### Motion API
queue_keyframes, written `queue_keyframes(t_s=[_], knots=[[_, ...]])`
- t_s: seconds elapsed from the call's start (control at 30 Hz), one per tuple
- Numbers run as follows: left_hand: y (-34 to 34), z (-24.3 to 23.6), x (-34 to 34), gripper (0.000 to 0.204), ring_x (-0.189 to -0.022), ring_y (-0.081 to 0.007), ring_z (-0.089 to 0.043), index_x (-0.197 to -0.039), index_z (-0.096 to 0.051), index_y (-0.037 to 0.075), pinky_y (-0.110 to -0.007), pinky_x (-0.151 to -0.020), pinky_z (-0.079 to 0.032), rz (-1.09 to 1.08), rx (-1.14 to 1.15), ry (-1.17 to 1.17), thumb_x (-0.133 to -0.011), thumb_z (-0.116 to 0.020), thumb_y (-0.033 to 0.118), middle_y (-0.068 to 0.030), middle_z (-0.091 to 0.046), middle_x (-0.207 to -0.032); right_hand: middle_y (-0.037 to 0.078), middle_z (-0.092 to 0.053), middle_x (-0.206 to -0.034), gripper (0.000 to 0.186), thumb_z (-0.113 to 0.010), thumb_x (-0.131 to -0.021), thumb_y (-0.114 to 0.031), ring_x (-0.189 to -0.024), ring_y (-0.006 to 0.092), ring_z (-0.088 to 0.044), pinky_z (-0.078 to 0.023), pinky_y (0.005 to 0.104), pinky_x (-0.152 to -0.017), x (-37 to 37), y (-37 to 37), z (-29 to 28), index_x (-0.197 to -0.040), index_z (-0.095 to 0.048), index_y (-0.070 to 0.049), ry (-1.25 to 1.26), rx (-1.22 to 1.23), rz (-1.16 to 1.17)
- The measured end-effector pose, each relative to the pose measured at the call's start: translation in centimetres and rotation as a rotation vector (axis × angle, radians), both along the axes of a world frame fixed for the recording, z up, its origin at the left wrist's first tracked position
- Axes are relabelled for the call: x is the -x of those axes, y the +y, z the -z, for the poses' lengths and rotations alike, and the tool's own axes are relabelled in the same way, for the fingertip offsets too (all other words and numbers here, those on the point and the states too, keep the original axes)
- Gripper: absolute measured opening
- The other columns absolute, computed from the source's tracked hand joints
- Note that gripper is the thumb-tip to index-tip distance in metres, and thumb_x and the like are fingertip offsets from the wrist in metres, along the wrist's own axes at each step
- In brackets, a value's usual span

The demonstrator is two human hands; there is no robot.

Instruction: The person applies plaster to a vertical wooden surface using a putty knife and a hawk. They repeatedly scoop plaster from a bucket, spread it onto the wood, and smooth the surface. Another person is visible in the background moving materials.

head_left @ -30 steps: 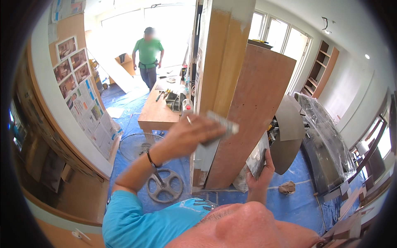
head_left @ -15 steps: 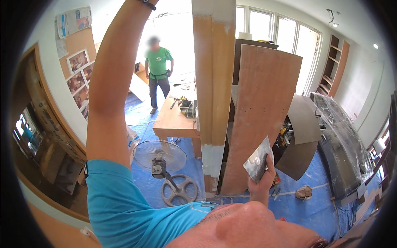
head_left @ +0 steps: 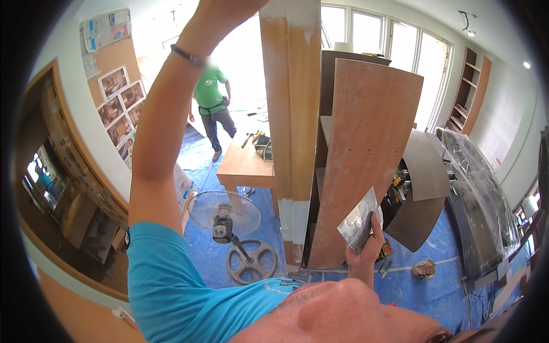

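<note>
My left arm reaches high, and my left hand (head_left: 240, 8) meets the top edge of the picture beside the upper part of a wooden post (head_left: 289, 114). Its fingers are cut off, so what they hold cannot be seen. The post has white coating at its top and a pale, patchy stretch near its foot. Lower down at the right, my right hand (head_left: 368, 247) is closed around a flat metal scraper plate (head_left: 357, 224), tilted up, with whitish shiny patches on its face. Behind the plate leans a tall reddish-brown wooden panel (head_left: 372, 126).
A pedestal fan (head_left: 224, 220) stands on blue sheeting (head_left: 200, 268) left of the post. Beyond it are a wooden table (head_left: 246, 168) with tools and a person in a green shirt (head_left: 211, 91). Curved brown panels (head_left: 420, 188) and a plastic-wrapped dark piece (head_left: 477, 194) stand at the right.
My left hand has come down into the top of the view, closer to the post. My right hand keeps its grip on the scraper plate. The person in green has shifted slightly.
</note>
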State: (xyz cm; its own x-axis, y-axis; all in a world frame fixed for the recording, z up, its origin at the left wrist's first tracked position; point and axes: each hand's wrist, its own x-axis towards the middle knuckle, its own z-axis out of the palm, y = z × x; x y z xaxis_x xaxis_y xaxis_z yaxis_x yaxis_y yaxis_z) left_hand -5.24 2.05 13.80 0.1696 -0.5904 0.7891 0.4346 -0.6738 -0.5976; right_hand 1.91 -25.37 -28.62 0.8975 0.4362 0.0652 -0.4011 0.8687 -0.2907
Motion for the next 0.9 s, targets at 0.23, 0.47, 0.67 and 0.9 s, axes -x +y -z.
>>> queue_keyframes(t_s=[0.23, 0.47, 0.67, 0.9], knots=[[-0.4, 8.3, 2.3, 0.063, -0.107, -0.0249, -0.064, -0.139, -0.063, 0.020, -0.038, -0.092, -0.044, 0.007, -0.012, 0.103, -0.080, -0.063, -0.004, -0.0025, -0.070, -0.125, 0.010, -0.070, -0.125, 0.033, -0.054, -0.107, -0.024, -0.111, 0.0247, -0.071, -0.058, 0.0402, -0.097, 0.0, 0.2, 0.1, -0.132, -0.059, -0.004, -0.031, -0.005, -0.003], [-1.1, 12.3, 7.1, 0.048, -0.098, -0.0270, -0.064, -0.129, -0.070, 0.016, -0.040, -0.087, -0.047, 0.285, 0.063, 0.049, -0.083, -0.065, 0.002, -0.0024, -0.073, -0.108, 0.008, -0.071, -0.121, 0.030, -0.054, -0.107, -0.024, -0.107, 0.0237, -0.071, -0.059, 0.0396, -0.094, 0.5, 1.1, -1.5, -0.130, -0.060, -0.006, -0.084, -0.004, -0.052], [-0.5, -2.8, 3.1, 0.023, -0.088, -0.0215, -0.058, -0.116, -0.073, 0.004, -0.035, -0.087, -0.044, 0.176, -0.057, -0.090, -0.103, -0.060, 0.018, -0.0080, -0.072, -0.098, 0.007, -0.072, -0.116, 0.026, -0.056, -0.106, -0.023, -0.103, 0.0225, -0.072, -0.060, 0.0394, -0.092, 1.2, 2.1, -2.7, -0.125, -0.062, -0.006, -0.081, 0.012, -0.095], [-2.0, -6.6, -0.3, 0.024, -0.098, -0.0240, -0.062, -0.113, -0.074, 0.004, -0.044, -0.095, -0.041, -0.024, 0.006, -0.025, -0.102, -0.055, 0.012, -0.0089, -0.071, -0.098, 0.008, -0.069, -0.119, 0.034, -0.058, -0.105, -0.029, -0.109, 0.0240, -0.069, -0.057, 0.0428, -0.097, 1.3, 1.9, -1.8, -0.130, -0.058, -0.006, -0.030, 0.060, -0.018]])
